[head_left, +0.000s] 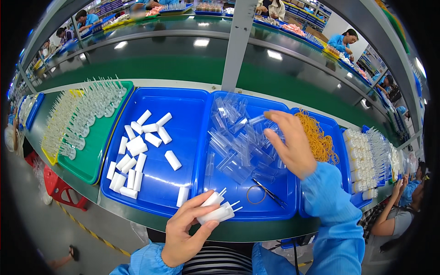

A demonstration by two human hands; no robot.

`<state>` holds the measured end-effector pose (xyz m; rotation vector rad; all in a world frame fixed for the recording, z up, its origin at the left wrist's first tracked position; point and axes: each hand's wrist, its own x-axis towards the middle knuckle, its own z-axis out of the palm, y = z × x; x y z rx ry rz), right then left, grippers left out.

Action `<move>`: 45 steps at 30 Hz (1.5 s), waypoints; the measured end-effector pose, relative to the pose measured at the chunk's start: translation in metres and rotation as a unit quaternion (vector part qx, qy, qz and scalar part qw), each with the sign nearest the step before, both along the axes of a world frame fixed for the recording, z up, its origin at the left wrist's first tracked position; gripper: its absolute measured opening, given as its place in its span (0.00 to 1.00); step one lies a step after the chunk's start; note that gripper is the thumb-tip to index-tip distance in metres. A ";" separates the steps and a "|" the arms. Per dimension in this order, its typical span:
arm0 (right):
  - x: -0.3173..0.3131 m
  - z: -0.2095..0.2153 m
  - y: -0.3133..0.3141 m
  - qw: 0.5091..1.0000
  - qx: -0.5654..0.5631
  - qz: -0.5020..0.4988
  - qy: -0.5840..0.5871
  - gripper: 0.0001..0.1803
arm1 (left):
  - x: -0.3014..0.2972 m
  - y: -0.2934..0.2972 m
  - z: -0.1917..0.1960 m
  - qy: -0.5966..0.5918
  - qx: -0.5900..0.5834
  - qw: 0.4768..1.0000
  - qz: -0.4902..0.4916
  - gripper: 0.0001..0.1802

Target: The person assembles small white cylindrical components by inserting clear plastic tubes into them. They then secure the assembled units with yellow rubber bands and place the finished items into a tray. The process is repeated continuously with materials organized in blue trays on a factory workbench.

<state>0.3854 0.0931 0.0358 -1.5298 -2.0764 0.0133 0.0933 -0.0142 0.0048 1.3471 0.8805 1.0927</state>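
My left hand [185,231] is closed around two white cylindrical pieces [219,213] with thin white prongs, which point to the right. It is in front of the near edge of the middle trays. Over the blue tray [220,201] of clear plastic tubes [243,137], my right hand [295,145] reaches in with thumb and fingers apart and nothing visible between them. Yellow-brown rubber bands [316,137] lie in a tray just beyond that hand. A single loose band [248,195] and dark tweezers [270,192] rest near the tubes.
White cylinders [137,145] are scattered in the left blue tray [172,96]. Clear spiked parts [87,110] stand on a green tray [82,172] farther left. White and clear parts [362,160] stand at right. A grey post [237,50] rises behind; co-workers sit beyond.
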 end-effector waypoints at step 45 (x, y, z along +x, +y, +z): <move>-0.098 -0.003 -0.099 0.776 -0.216 0.074 0.588 0.21 | 0.001 -0.032 0.001 -0.041 -0.015 0.996 0.074 0.16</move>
